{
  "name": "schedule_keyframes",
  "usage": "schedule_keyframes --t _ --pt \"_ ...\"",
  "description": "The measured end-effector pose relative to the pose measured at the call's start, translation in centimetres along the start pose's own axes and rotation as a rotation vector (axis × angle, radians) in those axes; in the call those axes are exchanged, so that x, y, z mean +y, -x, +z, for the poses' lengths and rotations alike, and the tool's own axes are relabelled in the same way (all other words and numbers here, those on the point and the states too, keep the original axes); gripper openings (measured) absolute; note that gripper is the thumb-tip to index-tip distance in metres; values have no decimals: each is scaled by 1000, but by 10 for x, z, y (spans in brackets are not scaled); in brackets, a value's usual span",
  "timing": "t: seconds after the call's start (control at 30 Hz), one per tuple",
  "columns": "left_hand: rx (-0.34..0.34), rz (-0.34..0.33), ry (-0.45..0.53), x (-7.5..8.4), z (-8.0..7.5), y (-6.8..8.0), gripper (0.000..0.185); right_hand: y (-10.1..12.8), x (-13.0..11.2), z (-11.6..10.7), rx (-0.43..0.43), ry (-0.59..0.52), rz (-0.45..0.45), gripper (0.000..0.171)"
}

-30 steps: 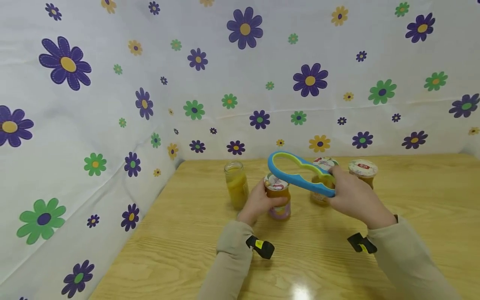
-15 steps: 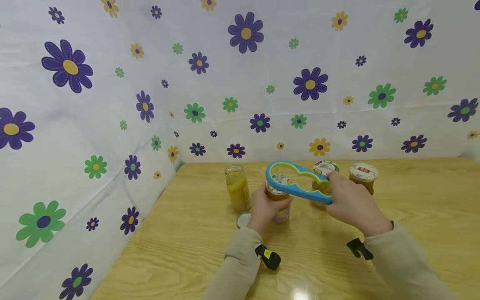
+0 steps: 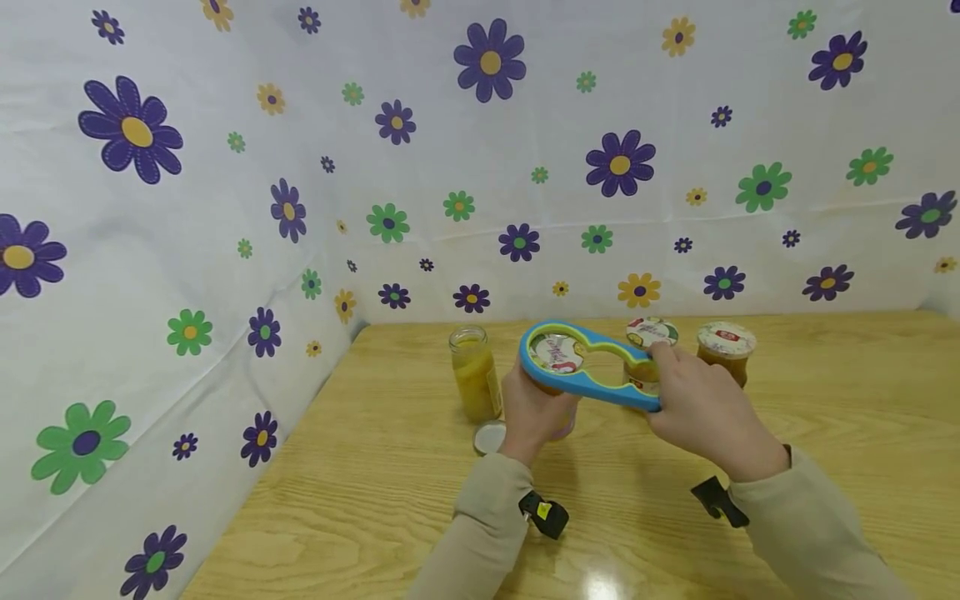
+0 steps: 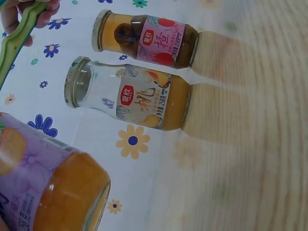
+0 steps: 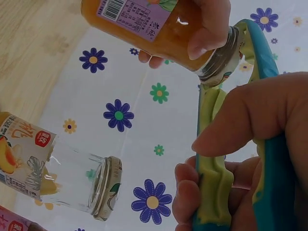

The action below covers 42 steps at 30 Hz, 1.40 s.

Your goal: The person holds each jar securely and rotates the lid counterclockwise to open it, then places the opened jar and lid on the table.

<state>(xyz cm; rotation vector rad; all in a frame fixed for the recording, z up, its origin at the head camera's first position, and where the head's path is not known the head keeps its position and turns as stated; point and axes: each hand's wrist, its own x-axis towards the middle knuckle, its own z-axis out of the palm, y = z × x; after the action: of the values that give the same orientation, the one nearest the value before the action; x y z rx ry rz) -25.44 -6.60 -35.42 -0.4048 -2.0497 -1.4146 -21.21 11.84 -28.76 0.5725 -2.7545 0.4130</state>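
Observation:
In the head view my left hand (image 3: 527,414) grips a glass jar of orange food with a purple label (image 5: 139,24), its patterned lid (image 3: 557,353) facing up. My right hand (image 3: 705,408) holds the handle end of a blue and green multi-ring jar opener (image 3: 581,384). The opener's far, largest ring surrounds the lid in the head view. From the right wrist, the opener reaches the lid's edge while the left thumb lies along the glass just below. The jar's purple label and clear base show in the left wrist view.
An uncovered jar of yellow fruit (image 3: 476,387) stands to the left, with a loose lid (image 3: 490,437) on the table (image 3: 360,483) before it. Behind the opener stand a peach-label jar (image 4: 144,98) and a pink-label jar (image 4: 161,42), both lidded. Flower-print cloth (image 3: 420,167) hangs behind.
The opener has come down and slightly left, its far ring now around the jar's lid. My left hand has shifted a little right, uncovering the loose lid on the table.

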Motion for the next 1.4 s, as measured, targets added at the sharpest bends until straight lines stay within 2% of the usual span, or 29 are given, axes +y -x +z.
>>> schedule_keyframes --t 0.17,0.37,0.57,0.7,0.77,0.9,1.0,1.13,1.3,1.4 --pt "10 42 -123 9 0 0 46 2 -2 -1 5 31 -17 37" --pt "21 80 -129 14 0 -1 43 2 -2 -3 -2 20 -15 37" --pt "-4 54 -120 15 -2 -2 49 2 -3 -5 -8 13 -1 40" --pt "-6 51 -79 15 -2 -2 51 3 -3 -2 41 59 -12 34" --pt "-5 51 -71 15 -2 -2 51 3 -3 0 94 96 -38 33" --pt "-39 41 -143 17 -1 -2 49 2 2 6 241 184 -134 30" --pt "-24 19 -131 18 0 -1 45 1 7 7 306 244 -216 26" --pt "23 -12 -53 19 2 1 43 0 12 5 308 284 -292 22" --pt "-5 -40 -67 22 2 1 44 0 16 2 286 291 -318 21" --pt "-38 -52 0 21 2 2 45 -1 17 0 271 288 -323 21"
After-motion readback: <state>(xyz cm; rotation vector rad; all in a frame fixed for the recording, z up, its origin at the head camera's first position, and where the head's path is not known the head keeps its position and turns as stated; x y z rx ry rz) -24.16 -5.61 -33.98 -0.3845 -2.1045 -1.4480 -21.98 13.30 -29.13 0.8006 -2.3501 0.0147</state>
